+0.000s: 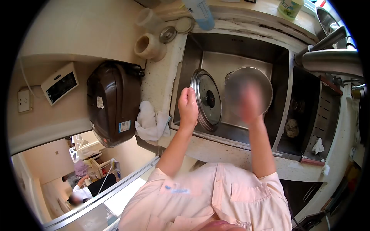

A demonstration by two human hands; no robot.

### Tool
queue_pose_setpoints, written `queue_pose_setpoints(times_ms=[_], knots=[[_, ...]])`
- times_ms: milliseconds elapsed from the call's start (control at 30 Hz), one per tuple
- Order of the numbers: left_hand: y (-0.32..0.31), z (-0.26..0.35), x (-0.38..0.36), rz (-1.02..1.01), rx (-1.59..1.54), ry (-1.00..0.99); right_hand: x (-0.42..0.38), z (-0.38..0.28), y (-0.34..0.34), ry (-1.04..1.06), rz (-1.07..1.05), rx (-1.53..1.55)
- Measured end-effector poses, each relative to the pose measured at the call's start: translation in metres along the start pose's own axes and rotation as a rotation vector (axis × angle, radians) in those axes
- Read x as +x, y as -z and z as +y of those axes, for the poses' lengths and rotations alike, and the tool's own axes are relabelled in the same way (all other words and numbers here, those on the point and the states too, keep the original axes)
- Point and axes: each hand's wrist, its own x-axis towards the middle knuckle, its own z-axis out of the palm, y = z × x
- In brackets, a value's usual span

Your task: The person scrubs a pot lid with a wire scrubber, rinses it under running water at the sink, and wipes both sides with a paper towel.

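My left hand (188, 107) is closed on the rim of a glass pot lid (202, 85), which has a metal edge and a black knob. The lid stands tilted over the left part of the steel sink (237, 59). A round metal pot (268, 85) sits in the sink to the right of the lid. Over the pot's inside is my right hand (251, 103), smeared by motion. Its fingers cannot be made out, nor whether it holds anything.
A second, narrower basin (301, 104) adjoins the sink, under a large faucet (327, 61). On the left counter are a white cloth (149, 122), a dark brown appliance (111, 102) and a beige jar (146, 47). A blue bottle (202, 16) stands behind the sink. Beyond the window is another person (83, 192).
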Motion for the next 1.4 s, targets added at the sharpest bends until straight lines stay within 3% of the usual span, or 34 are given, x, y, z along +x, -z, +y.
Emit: queue_pose_setpoints(times_ms=[100, 133, 333, 367, 667, 733, 767, 867, 900, 1033, 1233, 1333, 1400], knots=[[-0.007, 0.002, -0.004, -0.005, -0.010, -0.007, -0.018, 0.007, -0.058, -0.116, 0.019, 0.169], [-0.009, 0.006, -0.006, 0.003, -0.001, -0.022, -0.032, 0.012, -0.064, 0.026, -0.141, 0.167], [-0.008, 0.000, -0.007, -0.021, 0.065, -0.055, -0.041, 0.027, -0.066, 0.286, 0.051, -0.340], [-0.008, -0.001, -0.007, -0.028, 0.089, -0.071, -0.045, 0.019, -0.075, 0.183, 0.130, -0.088], [-0.006, -0.003, -0.008, -0.098, 0.142, -0.172, -0.047, 0.041, -0.058, 0.161, 0.009, -0.646], [-0.009, 0.004, -0.013, -0.130, 0.266, -0.284, -0.041, 0.042, -0.060, 0.128, 0.043, -0.713], [-0.010, 0.007, -0.015, -0.146, 0.328, -0.342, -0.034, 0.043, -0.066, 0.297, 0.097, -0.593], [-0.008, 0.008, -0.022, -0.194, 0.405, -0.392, -0.018, 0.005, -0.086, 0.163, 0.159, -0.393], [-0.011, 0.014, -0.027, -0.205, 0.389, -0.371, -0.009, -0.001, -0.085, 0.156, 0.165, -0.449], [-0.005, 0.001, -0.020, -0.127, 0.329, -0.339, -0.032, 0.018, -0.085, 0.129, 0.056, -0.466], [-0.004, 0.003, -0.022, -0.161, 0.386, -0.361, -0.012, 0.009, -0.081, -0.080, 0.072, -0.468], [0.002, 0.003, -0.017, -0.178, 0.368, -0.333, -0.033, 0.024, -0.077, -0.073, 0.007, -0.426], [0.004, 0.002, -0.014, -0.199, 0.363, -0.323, -0.037, 0.020, -0.076, -0.204, -0.005, -0.418]])
